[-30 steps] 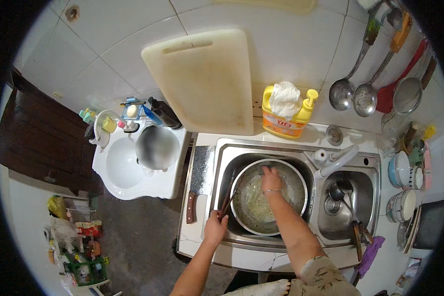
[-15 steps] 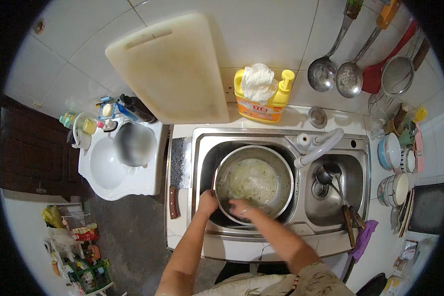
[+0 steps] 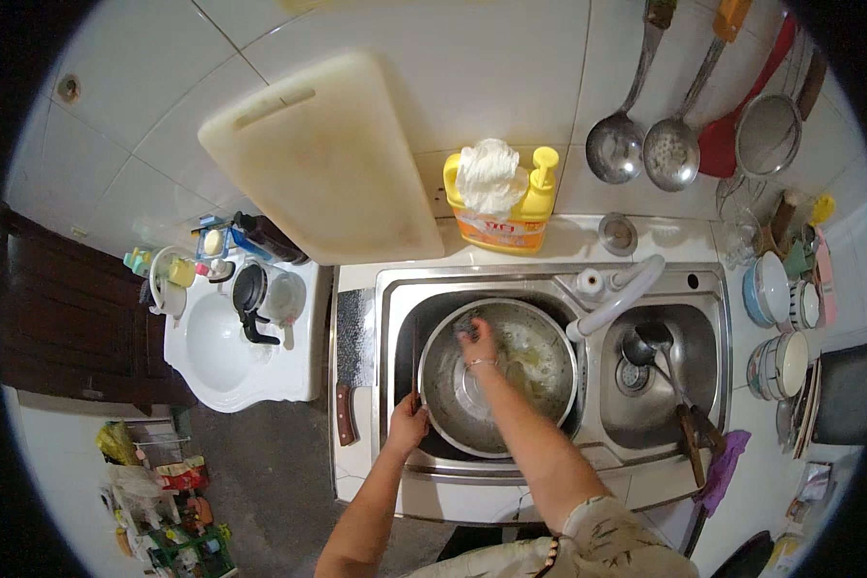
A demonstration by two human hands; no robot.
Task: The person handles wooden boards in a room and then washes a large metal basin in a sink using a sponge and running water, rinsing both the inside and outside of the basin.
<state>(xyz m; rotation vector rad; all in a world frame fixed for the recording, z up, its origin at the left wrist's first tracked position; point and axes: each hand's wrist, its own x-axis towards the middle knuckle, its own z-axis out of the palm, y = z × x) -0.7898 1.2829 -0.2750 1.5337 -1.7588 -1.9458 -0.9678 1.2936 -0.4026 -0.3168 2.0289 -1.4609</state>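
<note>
Though cluttered, white-tiled kitchen counter (image 3: 453,500).

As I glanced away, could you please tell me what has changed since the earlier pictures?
Since half a second ago, the right hand has moved from the near left of the metal basin to its far side, left of middle. The left hand remains by the left rim, a thin dark stick in its grip. The basin and yellow bottle stay put.

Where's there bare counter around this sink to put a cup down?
The front counter between the right forearm and wooden handles, and the strip behind the sink, right of the metal disc. Crowded: the far right, with bowls.
</note>
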